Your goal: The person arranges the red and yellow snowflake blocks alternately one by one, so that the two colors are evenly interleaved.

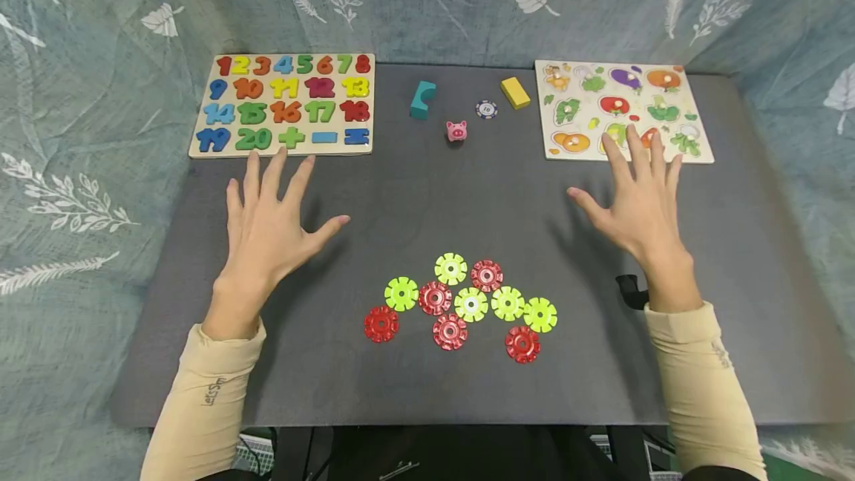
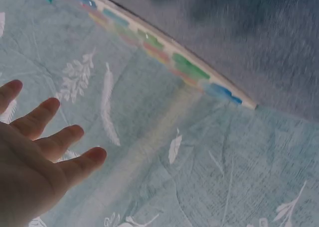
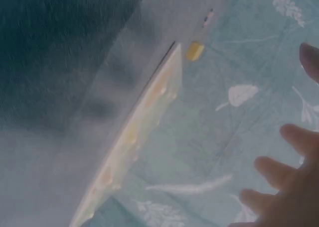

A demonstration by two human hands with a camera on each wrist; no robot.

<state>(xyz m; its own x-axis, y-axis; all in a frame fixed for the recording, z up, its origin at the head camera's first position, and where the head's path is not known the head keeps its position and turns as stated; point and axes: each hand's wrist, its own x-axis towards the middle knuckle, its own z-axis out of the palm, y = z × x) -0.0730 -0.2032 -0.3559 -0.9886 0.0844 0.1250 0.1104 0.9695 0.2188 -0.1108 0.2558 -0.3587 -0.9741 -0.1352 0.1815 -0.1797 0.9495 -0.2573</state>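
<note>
My left hand (image 1: 267,232) is held above the table with its fingers spread and nothing in it; its fingertips reach the near edge of the number puzzle board (image 1: 297,106) in the head view. On the other side, my right hand (image 1: 637,206) is likewise spread and holds nothing, its fingertips overlapping the vegetable puzzle board (image 1: 568,87) in that view. Between the forearms lie several flower-shaped discs in two colours, such as a yellow-green disc (image 1: 401,294) and a red disc (image 1: 381,324). Some of them touch at their rims.
Toward the back middle of the dark grey table (image 1: 427,199) stand a teal arched block (image 1: 421,100), a pink pig figure (image 1: 456,131), a poker chip (image 1: 486,109) and a yellow block (image 1: 515,93). A black strap-like piece (image 1: 631,292) shows beside my right wrist. Leaf-patterned cloth (image 1: 441,6) hangs behind.
</note>
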